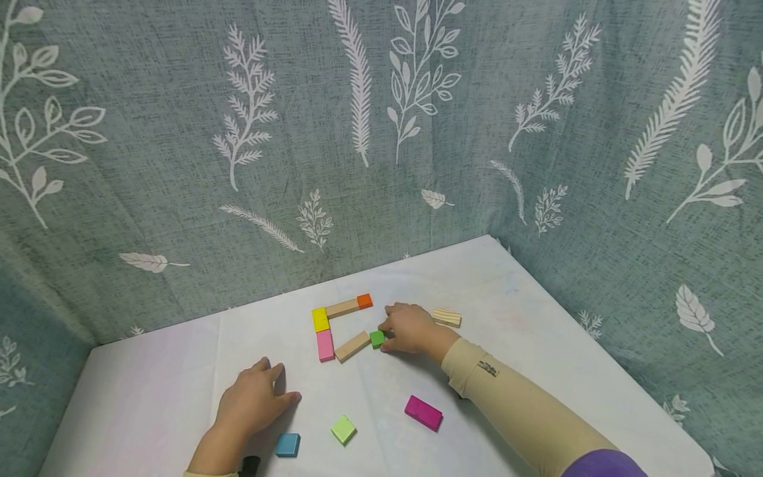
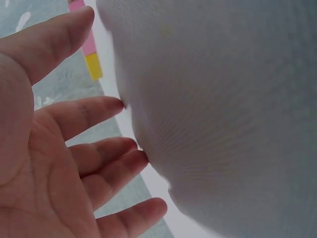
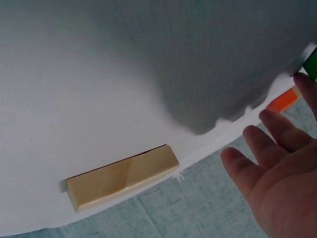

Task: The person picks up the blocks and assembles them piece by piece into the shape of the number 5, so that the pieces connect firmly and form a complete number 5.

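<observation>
My right hand (image 1: 410,329) holds the small green block (image 1: 377,339) by its right end between index finger and thumb. In the right wrist view only a corner of that block (image 3: 311,63) shows, by the index fingertip, and the thumb is hidden. The green block meets a plain wooden bar (image 1: 353,346). A pink block (image 1: 324,346), a yellow block (image 1: 320,320), another wooden bar (image 1: 342,308) and an orange block (image 1: 365,301) continue the line. My left hand (image 1: 253,397) is spread over the table at left, holding nothing, its fingers (image 2: 94,114) apart.
A loose wooden block (image 1: 447,317) lies beyond my right wrist. Toward the front of the white table (image 1: 507,285) lie a blue block (image 1: 288,445), a light green block (image 1: 343,430) and a magenta block (image 1: 424,413). Leaf-patterned cloth (image 1: 298,132) rises behind.
</observation>
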Tool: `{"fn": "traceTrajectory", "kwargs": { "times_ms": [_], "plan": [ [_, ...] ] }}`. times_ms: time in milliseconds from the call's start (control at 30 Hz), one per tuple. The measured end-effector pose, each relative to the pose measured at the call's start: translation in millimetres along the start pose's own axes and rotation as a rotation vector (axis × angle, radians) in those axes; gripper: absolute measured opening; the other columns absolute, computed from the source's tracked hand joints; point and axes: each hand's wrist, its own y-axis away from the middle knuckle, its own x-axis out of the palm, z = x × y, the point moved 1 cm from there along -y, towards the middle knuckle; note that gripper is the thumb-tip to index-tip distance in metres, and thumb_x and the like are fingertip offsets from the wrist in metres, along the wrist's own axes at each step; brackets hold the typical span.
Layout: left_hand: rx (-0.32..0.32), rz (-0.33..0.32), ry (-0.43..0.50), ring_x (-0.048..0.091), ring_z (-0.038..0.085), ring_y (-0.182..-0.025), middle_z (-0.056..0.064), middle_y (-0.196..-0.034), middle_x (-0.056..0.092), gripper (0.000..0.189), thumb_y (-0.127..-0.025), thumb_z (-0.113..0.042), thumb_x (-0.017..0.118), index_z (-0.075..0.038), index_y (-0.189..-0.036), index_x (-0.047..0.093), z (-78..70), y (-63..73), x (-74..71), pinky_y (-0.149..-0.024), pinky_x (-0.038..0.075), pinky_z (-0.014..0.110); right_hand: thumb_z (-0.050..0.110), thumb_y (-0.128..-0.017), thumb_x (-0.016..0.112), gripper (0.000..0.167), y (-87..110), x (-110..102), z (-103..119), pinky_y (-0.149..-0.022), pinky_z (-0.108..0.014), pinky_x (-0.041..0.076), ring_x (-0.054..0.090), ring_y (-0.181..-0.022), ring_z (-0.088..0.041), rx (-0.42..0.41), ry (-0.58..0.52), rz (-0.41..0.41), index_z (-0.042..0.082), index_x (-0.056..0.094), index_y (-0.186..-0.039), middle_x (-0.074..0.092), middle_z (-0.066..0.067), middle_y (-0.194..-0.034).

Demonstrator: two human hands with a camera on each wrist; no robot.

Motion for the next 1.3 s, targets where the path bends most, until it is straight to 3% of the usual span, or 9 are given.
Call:
{"fn": "traceTrajectory", "kwargs": {
  "times_ms": [700, 967, 1133, 1300],
  "plan": [
    [0.003, 0.010, 0.001, 0.047, 0.054, -0.132, 0.034, -0.145, 0.049, 0.076, -0.079, -0.047, 0.082, 0.001, -0.135, 0.061, 0.4, 0.2, -0.8, -0.101, 0.044, 0.069, 0.051, -0.088, 0.074, 0.054, 2.5, 2, -5, -0.118, -0.045, 0.039, 0.045, -0.145, -0.026, -0.040, -0.059, -0.012, 0.026, 0.066, -0.135, 0.052, -0.007, -0.152],
    [-0.010, 0.023, 0.009, 0.045, 0.053, -0.134, 0.034, -0.146, 0.047, 0.078, -0.079, -0.047, 0.082, 0.000, -0.136, 0.060, -0.7, -0.5, -1.2, -0.103, 0.043, 0.069, 0.051, -0.087, 0.074, 0.064, 4.5, -3, -4, -0.119, -0.046, 0.037, 0.042, -0.147, -0.026, -0.040, -0.078, -0.013, 0.026, 0.058, -0.144, 0.049, -0.006, -0.155],
    [-0.004, 0.018, 0.013, 0.045, 0.053, -0.134, 0.034, -0.146, 0.047, 0.078, -0.079, -0.048, 0.082, 0.001, -0.136, 0.060, -0.1, -0.1, -1.0, -0.103, 0.042, 0.069, 0.049, -0.087, 0.076, 0.064, 20.0, -20, -4, -0.120, -0.046, 0.037, 0.041, -0.147, -0.028, -0.062, -0.091, -0.036, 0.024, 0.059, -0.143, 0.047, -0.008, -0.157],
    [-0.006, 0.044, 0.032, 0.043, 0.053, -0.136, 0.034, -0.148, 0.045, 0.083, -0.077, -0.051, 0.082, 0.001, -0.138, 0.058, 2.5, -0.6, -1.5, -0.104, 0.041, 0.069, 0.046, -0.085, 0.079, 0.062, 54.7, -28, -2, -0.120, -0.048, 0.036, 0.039, -0.148, -0.031, -0.112, -0.052, -0.038, 0.023, 0.062, -0.140, 0.044, -0.010, -0.158]
  ]
}}
